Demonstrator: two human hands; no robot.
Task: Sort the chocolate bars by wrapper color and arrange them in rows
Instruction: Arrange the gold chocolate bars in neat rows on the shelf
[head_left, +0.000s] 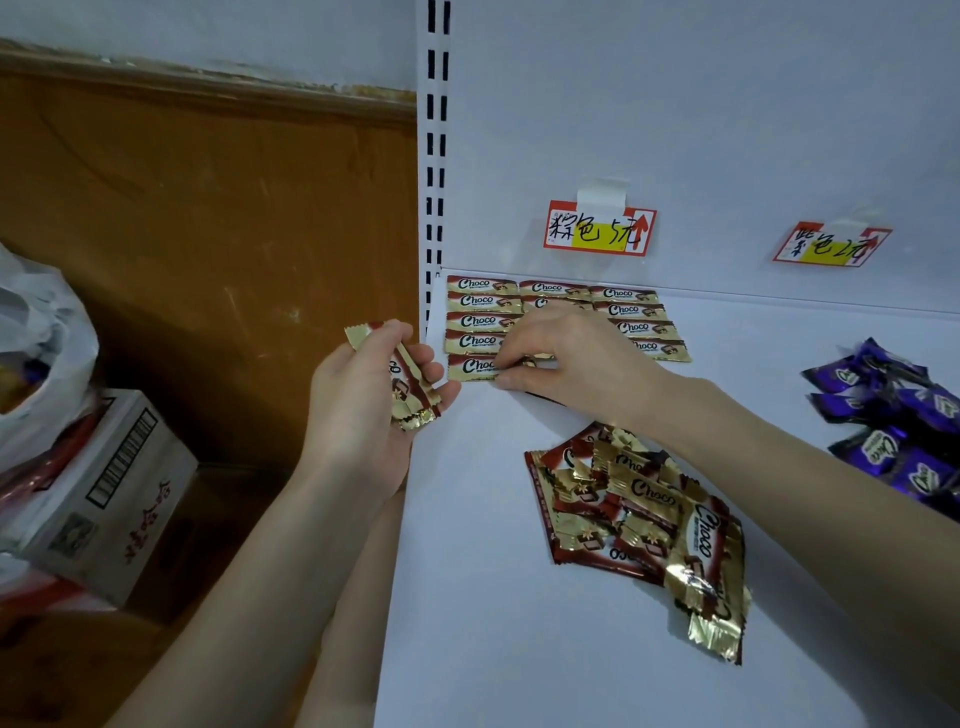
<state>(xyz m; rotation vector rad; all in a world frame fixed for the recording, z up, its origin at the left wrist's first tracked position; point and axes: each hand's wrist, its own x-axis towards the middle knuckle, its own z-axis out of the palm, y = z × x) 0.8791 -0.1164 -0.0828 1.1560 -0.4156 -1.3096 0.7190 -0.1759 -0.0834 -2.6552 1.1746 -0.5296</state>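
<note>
At the far left a plastic bag (36, 332) sits above one cardboard box (104, 493), both well apart from the shelf. The left hand (358, 415) is just off the shelf's left edge, palm up. Its fingers curl round gold-and-brown held bars (410, 395); at least one, the exact count hidden by the fingers.

One slotted upright (435, 156) marks the far left corner of the white shelf (493, 623), whose left edge runs from there toward the near side. In that corner, against the back panel, lie the sorted rows (480, 322) of gold-and-brown bars in three columns. Five show in the left column, two in the middle and four in the right; more may lie under the right hand (566, 353). That hand reaches over the rows with bent fingers and thumb pinching the placed bar (540, 357) in the nearest row's middle.

Above the rows hangs the left price label (597, 231). Bare shelf shows between the rows and the loose pile (639, 519) of gold-and-brown bars nearer in, which overlap too much to count. More bare shelf lies left of that pile and near it.

To the right hangs the right price label (831, 247), and at the right edge lies a heap of purple bars (893, 410), at least six, apart from the loose pile.
</note>
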